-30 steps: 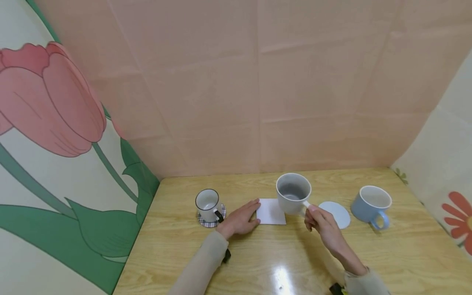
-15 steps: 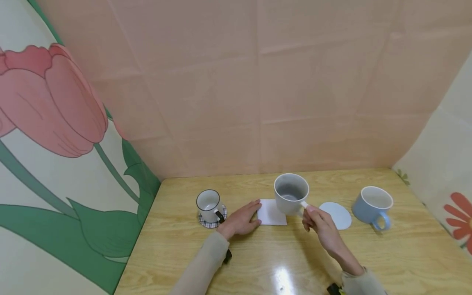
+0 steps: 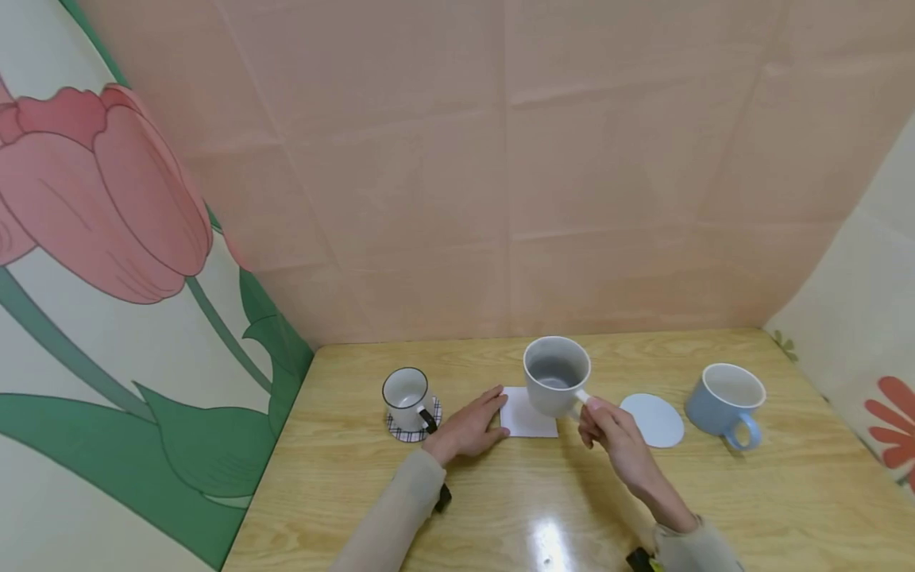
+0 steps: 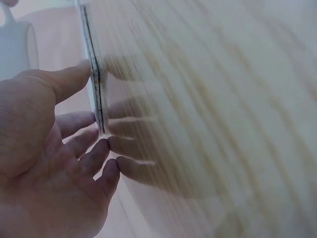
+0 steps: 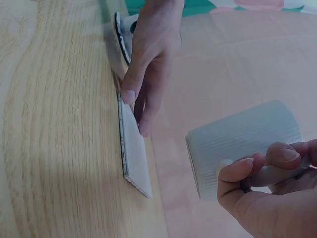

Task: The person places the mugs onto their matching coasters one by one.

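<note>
Head view shows a tall white mug with a grey interior [image 3: 545, 403] held in the air, above a white square coaster [image 3: 520, 421] near the middle of the wood-grain bench [image 3: 300, 492]. Its mouth points up and its long axis is nearly upright with a slight lean; the handle [image 5: 271, 176] points toward the person's near right. From the right wrist, the mug's outer wall looks finely ribbed, and its base stands apart from both coaster and bench. The right hand [image 3: 623, 449] has a narrow grip, thumb and fingers pinched round that handle.

The left hand [image 3: 466, 429] has a wide grip: thumb and fingers are spread, touching the left side of the square coaster, which lies flat with a straight edge toward the person.

Left of that hand, a white mug with a black rim and black handle [image 3: 407, 416] sits on a round plaid coaster [image 3: 409, 436]. Right of the held mug lie a round pale coaster [image 3: 654, 421] and, just beside it, an upright light-blue mug with a white interior [image 3: 708, 409], its handle toward the near right.
</note>
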Demonstrator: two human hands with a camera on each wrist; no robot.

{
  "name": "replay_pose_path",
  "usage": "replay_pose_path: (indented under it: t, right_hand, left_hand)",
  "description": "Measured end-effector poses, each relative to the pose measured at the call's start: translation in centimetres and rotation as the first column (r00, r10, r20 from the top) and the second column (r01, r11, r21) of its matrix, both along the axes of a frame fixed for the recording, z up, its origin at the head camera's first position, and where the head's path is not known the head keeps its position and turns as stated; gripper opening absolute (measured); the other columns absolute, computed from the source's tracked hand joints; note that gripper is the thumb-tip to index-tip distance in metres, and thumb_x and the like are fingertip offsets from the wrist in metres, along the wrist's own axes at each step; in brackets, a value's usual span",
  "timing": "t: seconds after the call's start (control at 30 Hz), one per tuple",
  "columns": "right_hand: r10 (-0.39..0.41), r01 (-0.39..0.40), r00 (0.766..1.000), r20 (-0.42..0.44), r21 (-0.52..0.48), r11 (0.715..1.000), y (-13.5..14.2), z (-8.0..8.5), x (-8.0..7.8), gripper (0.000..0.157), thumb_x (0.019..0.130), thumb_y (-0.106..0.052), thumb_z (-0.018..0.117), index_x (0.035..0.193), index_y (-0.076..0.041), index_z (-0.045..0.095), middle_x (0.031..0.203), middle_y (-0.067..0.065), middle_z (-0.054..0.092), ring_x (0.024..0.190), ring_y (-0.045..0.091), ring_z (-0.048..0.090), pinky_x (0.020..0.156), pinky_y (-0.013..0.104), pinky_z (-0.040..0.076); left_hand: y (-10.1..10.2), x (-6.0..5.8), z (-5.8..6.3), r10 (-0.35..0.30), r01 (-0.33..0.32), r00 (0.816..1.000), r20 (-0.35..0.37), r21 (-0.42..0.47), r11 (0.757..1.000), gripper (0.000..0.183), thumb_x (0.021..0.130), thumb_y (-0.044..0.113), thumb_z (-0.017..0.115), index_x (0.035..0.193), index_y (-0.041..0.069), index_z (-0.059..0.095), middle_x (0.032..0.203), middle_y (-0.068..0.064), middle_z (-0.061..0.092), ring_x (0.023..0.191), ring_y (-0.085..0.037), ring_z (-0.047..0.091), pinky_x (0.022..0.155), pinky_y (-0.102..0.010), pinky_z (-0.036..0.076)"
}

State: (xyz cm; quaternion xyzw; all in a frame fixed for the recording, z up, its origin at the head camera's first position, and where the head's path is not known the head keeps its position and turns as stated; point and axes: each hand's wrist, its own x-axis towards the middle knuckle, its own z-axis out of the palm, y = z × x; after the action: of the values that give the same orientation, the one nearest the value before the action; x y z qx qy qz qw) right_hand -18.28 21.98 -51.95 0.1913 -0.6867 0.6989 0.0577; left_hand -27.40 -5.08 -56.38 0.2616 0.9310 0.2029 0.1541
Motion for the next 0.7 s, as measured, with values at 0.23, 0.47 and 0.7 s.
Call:
replay_pose_path:
  t: [0.23, 0.47, 0.7]
  right_hand:
    - [-0.003, 0.003, 1.0, 0.012, 0.0, 1.0, -0.5, 0.0, -0.3, 0.048, 0.119, -0.017, 0.031, 0.08, 0.009, 0.04, 0.076, 0.021, 0.035, 0.069, 0.036, 0.04, 0.057, 0.042, 0.041]
    - [-0.012, 0.012, 0.999, 0.043, -0.004, 1.0, -0.9, -0.3, -0.7, 0.049, 0.119, -0.019, 0.032, 0.08, 0.01, 0.039, 0.076, 0.02, 0.034, 0.068, 0.035, 0.042, 0.057, 0.04, 0.043]
    - [0.004, -0.003, 0.998, 0.062, -0.004, 1.0, -1.3, -0.7, -1.0, 0.05, 0.119, -0.02, 0.031, 0.08, 0.011, 0.038, 0.076, 0.02, 0.033, 0.069, 0.037, 0.04, 0.058, 0.041, 0.043]
  left_hand:
    - [-0.1, 0.0, 0.1, 0.0, 0.0, 1.0, -0.003, 0.012, 1.0, 0.073, 0.109, 0.044, 0.06, 0.17, 0.018, 0.03, 0.18, 0.003, 0.019, 0.164, -0.018, 0.025, 0.134, -0.041, 0.025]
    - [-0.1, -0.1, 0.2, -0.002, 0.002, 1.0, 0.005, 0.025, 1.0, 0.074, 0.109, 0.042, 0.06, 0.17, 0.016, 0.029, 0.18, 0.002, 0.019, 0.164, -0.019, 0.024, 0.135, -0.041, 0.024]
    - [-0.2, 0.0, 0.3, -0.009, 0.009, 1.0, 0.01, 0.025, 1.0, 0.07, 0.11, 0.039, 0.059, 0.17, 0.017, 0.029, 0.18, 0.002, 0.019, 0.165, -0.019, 0.024, 0.135, -0.041, 0.024]
